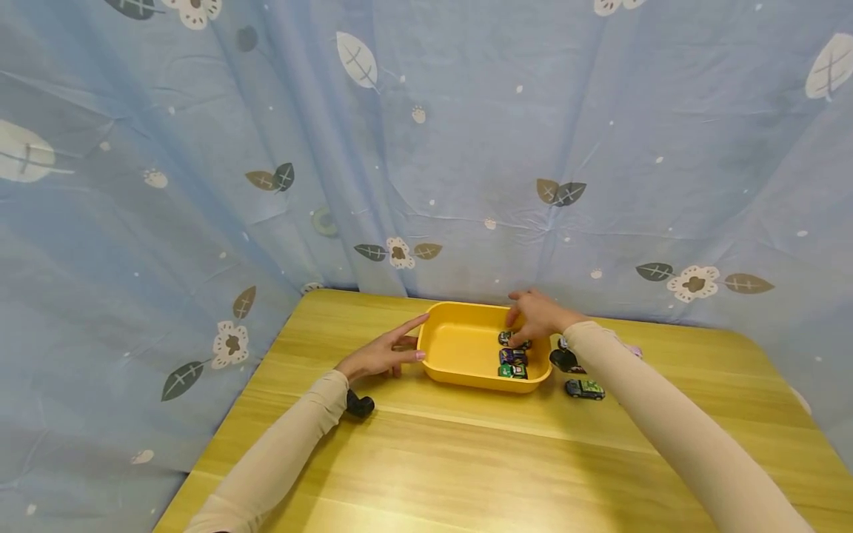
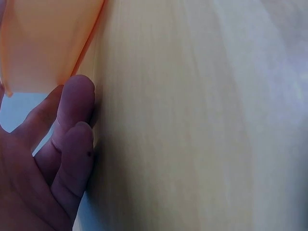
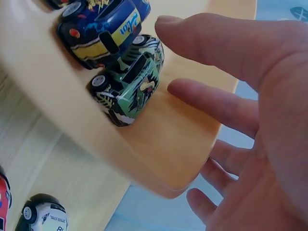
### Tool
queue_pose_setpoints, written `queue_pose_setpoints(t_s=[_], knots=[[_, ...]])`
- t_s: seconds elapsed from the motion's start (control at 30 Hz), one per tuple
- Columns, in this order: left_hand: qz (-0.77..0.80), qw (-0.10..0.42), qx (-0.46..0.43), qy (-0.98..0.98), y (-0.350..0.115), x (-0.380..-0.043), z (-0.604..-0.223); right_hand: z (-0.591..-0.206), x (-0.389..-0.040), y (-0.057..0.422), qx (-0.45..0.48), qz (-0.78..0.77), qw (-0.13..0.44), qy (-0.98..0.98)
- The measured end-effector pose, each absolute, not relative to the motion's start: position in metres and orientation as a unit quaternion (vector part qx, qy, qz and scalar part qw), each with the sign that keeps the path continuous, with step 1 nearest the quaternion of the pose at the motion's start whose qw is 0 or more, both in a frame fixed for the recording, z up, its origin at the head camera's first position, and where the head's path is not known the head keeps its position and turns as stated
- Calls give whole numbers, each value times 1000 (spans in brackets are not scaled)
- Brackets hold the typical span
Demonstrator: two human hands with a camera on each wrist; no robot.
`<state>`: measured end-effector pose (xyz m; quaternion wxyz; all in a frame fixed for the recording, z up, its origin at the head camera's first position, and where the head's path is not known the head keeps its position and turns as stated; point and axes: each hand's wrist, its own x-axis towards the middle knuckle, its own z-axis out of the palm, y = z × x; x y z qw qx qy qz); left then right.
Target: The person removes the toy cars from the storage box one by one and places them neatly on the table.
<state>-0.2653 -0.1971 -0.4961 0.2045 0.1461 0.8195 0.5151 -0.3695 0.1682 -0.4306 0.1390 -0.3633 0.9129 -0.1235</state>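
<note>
A yellow plastic tray (image 1: 456, 349) stands near the back of the table. Inside, along its right side, toy cars sit in a row: a black, white and green one (image 3: 132, 89), a blue one with yellow (image 3: 103, 36) and a green one (image 1: 512, 371). My right hand (image 1: 538, 314) is over the tray's back right corner, its thumb and index finger spread beside the black, white and green car, with a gap to it. At the tray's left end is my left hand (image 1: 383, 354), thumb and index finger reaching to the rim and the other fingers low by the tabletop.
Right of the tray, a green and dark toy car (image 1: 585, 389) lies on the wooden table (image 1: 426, 459). A white car (image 3: 47, 215) and a red car (image 3: 4, 199) are outside the tray too. A pink object (image 1: 635, 351) shows behind my right sleeve. A patterned blue curtain (image 1: 466, 148) hangs behind.
</note>
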Motion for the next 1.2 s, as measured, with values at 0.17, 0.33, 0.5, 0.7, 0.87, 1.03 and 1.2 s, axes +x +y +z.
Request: queue_pose_setpoints(t_s=[0.17, 0.33, 0.5, 0.7, 0.87, 1.03, 1.2], knots=[[511, 203, 141, 823, -197, -265, -497, -433, -372, 168, -349, -128, 156, 915], [510, 203, 144, 823, -197, -265, -498, -438, -373, 167, -355, -115, 151, 915], [513, 203, 146, 821, -197, -266, -498, -442, -373, 166, -360, -109, 147, 915], [518, 204, 147, 818, -197, -265, -496, -443, -376, 167, -356, -104, 153, 916], [516, 202, 148, 819, -198, -265, -495, -444, -378, 169, -351, -100, 155, 918], [520, 201, 151, 817, -198, -264, -495, -443, -377, 169, -345, -94, 151, 922], [525, 203, 154, 812, -198, -264, -497, -441, -376, 167, -342, -74, 141, 926]])
